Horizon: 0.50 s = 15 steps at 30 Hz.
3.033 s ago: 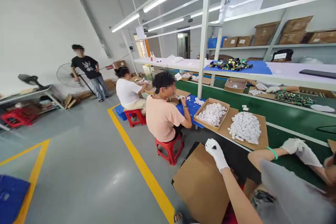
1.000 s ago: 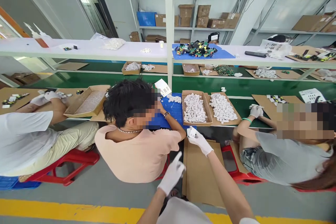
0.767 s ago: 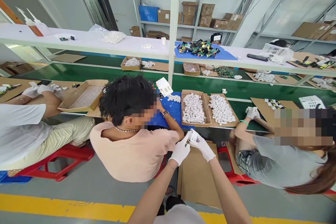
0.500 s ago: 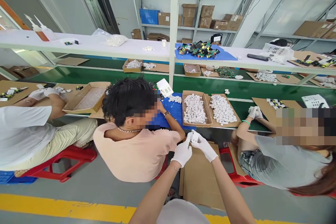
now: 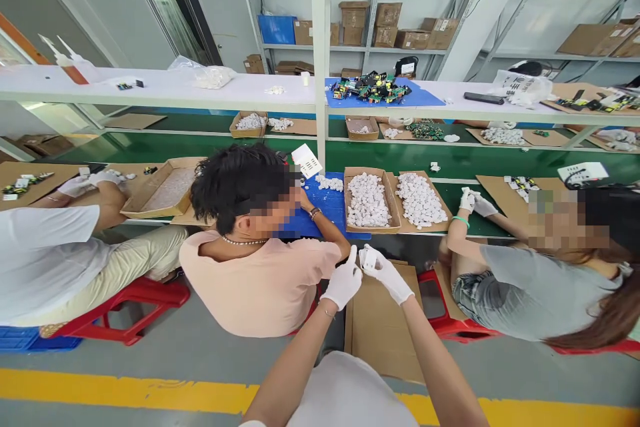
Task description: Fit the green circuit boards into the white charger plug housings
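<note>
My left hand [image 5: 343, 281], in a white glove, has its index finger raised and the other fingers curled; whether anything is between them is too small to tell. Just right of it, my right hand [image 5: 386, 272], also gloved in white, pinches a small white piece [image 5: 369, 260]. A narrow gap separates the two hands. Beyond them, a cardboard tray [image 5: 396, 213] full of small white pieces stands on the bench, beside a cardboard sheet [image 5: 447, 221] heaped with similar pieces. A blue mat [image 5: 330, 217] lies left of the tray.
A seated person in a pink shirt [image 5: 260, 287] is close on my left. Another person in a grey shirt [image 5: 530, 293] sits at the right, a third at the far left. Flat cardboard [image 5: 383, 327] is below my hands. A shelf [image 5: 280, 97] crosses above the bench.
My hands have moved slightly apart, and my left index finger now points up, away from the white piece. The gloved hands of the person at the right have shifted left and up.
</note>
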Available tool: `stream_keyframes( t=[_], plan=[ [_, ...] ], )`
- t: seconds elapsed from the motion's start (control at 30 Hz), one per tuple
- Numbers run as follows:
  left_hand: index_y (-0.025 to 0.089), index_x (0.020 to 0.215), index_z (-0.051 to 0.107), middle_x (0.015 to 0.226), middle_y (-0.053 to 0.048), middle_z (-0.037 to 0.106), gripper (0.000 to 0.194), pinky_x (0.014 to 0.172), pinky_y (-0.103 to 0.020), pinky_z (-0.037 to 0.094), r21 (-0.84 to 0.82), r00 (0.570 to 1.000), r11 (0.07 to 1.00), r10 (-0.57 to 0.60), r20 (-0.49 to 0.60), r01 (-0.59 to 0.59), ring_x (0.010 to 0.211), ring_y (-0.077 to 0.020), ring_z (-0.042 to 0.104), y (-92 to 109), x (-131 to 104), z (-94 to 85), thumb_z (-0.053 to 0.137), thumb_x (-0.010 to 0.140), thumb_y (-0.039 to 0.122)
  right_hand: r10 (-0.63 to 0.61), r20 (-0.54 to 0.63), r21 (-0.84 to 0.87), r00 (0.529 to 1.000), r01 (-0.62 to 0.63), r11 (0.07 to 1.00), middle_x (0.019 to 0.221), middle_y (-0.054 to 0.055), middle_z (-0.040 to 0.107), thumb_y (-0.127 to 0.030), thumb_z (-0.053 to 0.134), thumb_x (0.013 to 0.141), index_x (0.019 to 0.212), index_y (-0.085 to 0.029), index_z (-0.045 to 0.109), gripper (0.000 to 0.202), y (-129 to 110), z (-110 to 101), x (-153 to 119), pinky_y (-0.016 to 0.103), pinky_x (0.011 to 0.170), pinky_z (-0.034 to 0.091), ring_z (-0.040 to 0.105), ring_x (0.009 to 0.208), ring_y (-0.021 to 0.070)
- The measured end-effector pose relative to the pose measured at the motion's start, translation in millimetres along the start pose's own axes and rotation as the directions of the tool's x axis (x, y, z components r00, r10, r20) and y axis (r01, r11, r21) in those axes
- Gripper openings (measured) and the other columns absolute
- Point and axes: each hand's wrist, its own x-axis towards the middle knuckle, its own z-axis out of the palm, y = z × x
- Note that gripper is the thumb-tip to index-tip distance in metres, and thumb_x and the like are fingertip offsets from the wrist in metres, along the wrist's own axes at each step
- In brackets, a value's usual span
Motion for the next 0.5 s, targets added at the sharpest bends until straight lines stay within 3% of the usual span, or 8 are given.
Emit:
stream_keyframes(
  t=[0.33, 0.5],
  plan=[
    [0.017, 0.124, 0.055, 0.114, -0.009, 0.063, 0.036, 0.097, -0.049, 0.050, 0.006, 0.999, 1.000, -0.015, 0.052, 0.015, 0.104, -0.0233, 0.063, 6, -9, 3.3, 0.056, 0.095, 0.038, 0.018, -0.033, -0.023, 0.999, -0.018, 1.000, 0.143, 0.011, 0.050, -0.030, 0.065, 0.092, 0.136, -0.021, 0.050, 0.047, 0, 3, -19, 0.055, 0.104, 0.045, 0.056, 0.122, 0.0292],
    [0.016, 0.126, 0.053, 0.113, -0.009, 0.064, 0.037, 0.096, -0.048, 0.051, -0.043, 0.999, 0.999, -0.027, 0.019, 0.028, 0.102, -0.0225, 0.064, 6, -5, 8.1, 0.054, 0.096, 0.038, 0.027, -0.032, -0.026, 0.999, -0.028, 0.999, 0.143, 0.011, 0.050, -0.029, 0.067, 0.091, 0.134, -0.020, 0.052, 0.046, 0, 3, -20, 0.056, 0.106, 0.042, 0.054, 0.124, 0.0296]
  ],
)
